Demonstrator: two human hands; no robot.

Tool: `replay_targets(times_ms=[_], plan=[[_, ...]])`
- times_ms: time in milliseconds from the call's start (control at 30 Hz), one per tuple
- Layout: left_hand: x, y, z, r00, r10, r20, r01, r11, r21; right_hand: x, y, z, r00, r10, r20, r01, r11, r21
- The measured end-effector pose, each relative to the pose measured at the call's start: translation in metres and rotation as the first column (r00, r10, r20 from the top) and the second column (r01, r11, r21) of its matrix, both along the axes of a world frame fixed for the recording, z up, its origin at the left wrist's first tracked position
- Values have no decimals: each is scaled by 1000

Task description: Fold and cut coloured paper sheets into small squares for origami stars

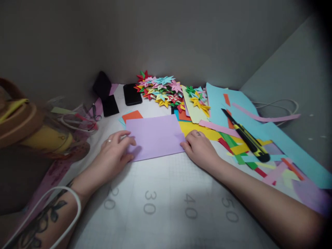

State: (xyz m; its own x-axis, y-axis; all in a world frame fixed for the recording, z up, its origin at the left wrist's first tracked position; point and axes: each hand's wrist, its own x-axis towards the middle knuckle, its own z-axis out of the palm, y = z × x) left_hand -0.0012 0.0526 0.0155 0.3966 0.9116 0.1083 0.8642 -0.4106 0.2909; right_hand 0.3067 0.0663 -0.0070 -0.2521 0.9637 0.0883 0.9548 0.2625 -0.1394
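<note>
- Nearest the person, on the counter, lies a pale gridded cutting mat (166, 193) printed with the numbers 20 to 50, and both forearms reach across it.
- A white cable (67, 193) loops over the tattooed left forearm.
- Just beyond the numbers, the left hand (114, 154) lies palm down with its fingers loosely spread. It grips nothing, and its fingertips press on the left edge of a lilac paper sheet (155, 136).
- The right hand (199, 147) sits at the sheet's near right corner, fingers curled under and tips touching the edge. Whether it pinches the paper or only presses it, I cannot tell.
- The lilac paper sheet lies flat on the mat between the two hands, stretching away from them.
- To the right, well apart from the right hand, a yellow-and-black utility knife (246, 136) lies slantwise over a litter of coloured paper strips (242, 157) and a large light blue sheet (285, 141).
- Behind the lilac sheet, an orange sheet (132, 116) and a yellow sheet (192, 128) peek out from under it.
- To the far left, small scissors (94, 112) rest near a black pouch (102, 86).
- Farthest back, by the wall, a dark phone (132, 94) lies beside a heap of folded paper stars (160, 90) in many colours.
</note>
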Motion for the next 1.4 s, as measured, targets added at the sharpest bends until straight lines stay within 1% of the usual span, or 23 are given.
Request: replay_targets(times_ms=[67,133,200,267,367,467,533,567,600,633,700,733,767,800,867,967,1067,1133,1267,1400], plan=[[7,-4,4,978,-204,-46,206,978,29,0,0,0,1000,-18,-19,17,1000,-1],[12,-7,7,924,-362,-123,363,932,-13,1,0,-1,997,-34,-63,34,999,3],[15,-11,5,880,-441,-174,441,897,-43,2,0,-2,992,-43,-122,44,999,8],[17,-12,1,863,-468,-189,468,882,-44,3,0,-3,985,-43,-168,45,999,10],[17,-13,-5,861,-476,-179,475,879,-48,3,-1,-3,978,-26,-206,31,999,20],[17,-13,-7,857,-481,-185,477,876,-65,3,0,-2,974,24,-224,-16,999,41],[18,-12,-6,850,-489,-198,481,872,-89,4,0,-1,968,102,-230,-88,994,72],[18,-12,-6,846,-493,-204,482,870,-102,4,0,0,957,171,-235,-154,984,90],[18,-12,-5,843,-497,-205,483,868,-115,5,0,0,935,262,-241,-243,964,106],[18,-12,-5,842,-501,-201,486,866,-122,5,-1,-1,899,363,-245,-344,932,116],[19,-11,-6,842,-505,-189,488,863,-132,5,-4,-2,799,547,-249,-536,836,116],[19,-11,-6,842,-507,-184,489,862,-135,4,-7,-2,755,608,-245,-601,791,111],[20,-10,-6,843,-507,-179,489,861,-137,3,-9,-3,727,645,-236,-641,761,105],[20,-10,-6,844,-507,-176,488,861,-139,2,-11,-4,712,664,-226,-662,743,99],[19,-10,-6,846,-506,-169,486,862,-148,-1,-15,-5,704,679,-207,-678,730,90],[19,-10,-6,863,-489,-129,467,869,-164,-4,-19,-5,704,684,-191,-685,725,74],[20,-12,-9,903,-427,-50,416,896,-154,-6,-20,-3,718,673,-180,-678,734,42],[22,-15,-12,923,-385,-24,378,915,-137,-6,-20,-2,727,667,-165,-674,738,16],[27,-19,-22,918,-389,-76,384,920,-75,-5,-21,-1,735,664,-140,-670,742,1],[30,-21,-26,907,-402,-122,401,915,-36,-4,-22,-2,714,691,-114,-691,722,43]])
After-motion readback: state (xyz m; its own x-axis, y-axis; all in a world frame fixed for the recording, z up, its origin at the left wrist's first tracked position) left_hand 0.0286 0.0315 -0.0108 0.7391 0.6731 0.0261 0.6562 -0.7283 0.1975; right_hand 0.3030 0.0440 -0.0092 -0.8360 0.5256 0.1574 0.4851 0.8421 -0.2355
